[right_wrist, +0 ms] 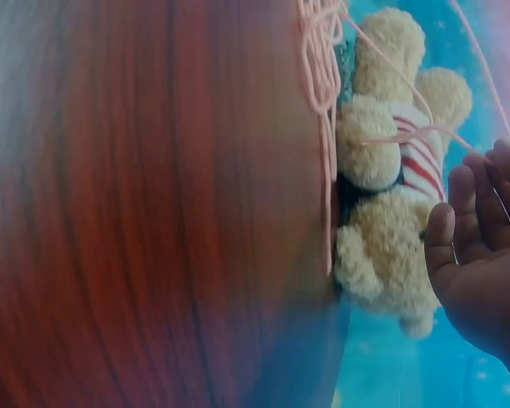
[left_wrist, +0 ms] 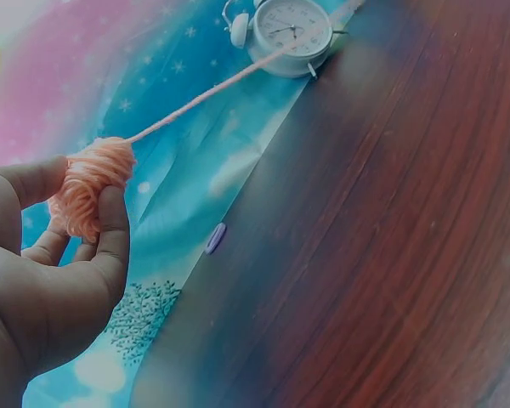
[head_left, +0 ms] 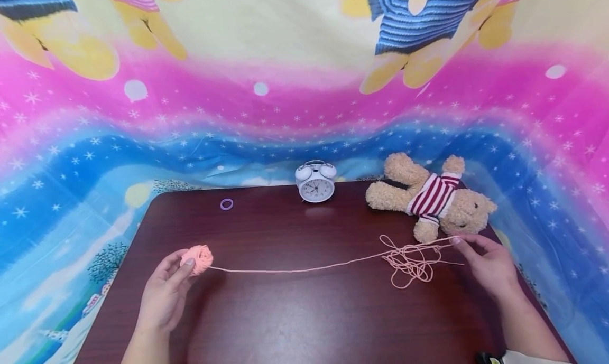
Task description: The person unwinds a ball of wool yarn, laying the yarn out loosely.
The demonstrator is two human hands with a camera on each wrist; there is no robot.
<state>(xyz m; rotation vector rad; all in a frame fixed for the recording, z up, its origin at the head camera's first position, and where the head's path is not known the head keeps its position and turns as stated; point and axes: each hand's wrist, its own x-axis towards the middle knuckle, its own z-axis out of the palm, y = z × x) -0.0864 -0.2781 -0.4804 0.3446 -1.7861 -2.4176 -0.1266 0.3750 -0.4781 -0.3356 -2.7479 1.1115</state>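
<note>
Pink yarn point(right_wrist: 320, 34) lies looped at the worktop's edge point(right_wrist: 297, 204) beside a teddy bear point(right_wrist: 416, 174), one strand in the right hand's grip point(right_wrist: 484, 242).

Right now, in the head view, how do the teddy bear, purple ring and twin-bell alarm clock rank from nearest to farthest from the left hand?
1. Purple ring: beyond the left hand, slightly to its right.
2. Twin-bell alarm clock: farther right, standing upright.
3. Teddy bear: rightmost, lying down.

Yarn ball point(head_left: 200, 260): peach-pink
Loose yarn point(head_left: 413, 270): peach-pink
Alarm clock point(head_left: 316, 184): white, dark numerals
Ring point(left_wrist: 216, 239): purple
Teddy bear point(head_left: 462, 208): tan
Shirt point(head_left: 434, 196): maroon and white stripes
Table point(head_left: 295, 311): dark reddish brown, grain-streaked
Backdrop point(head_left: 285, 102): cream, pink and blue, white snowflake print
</note>
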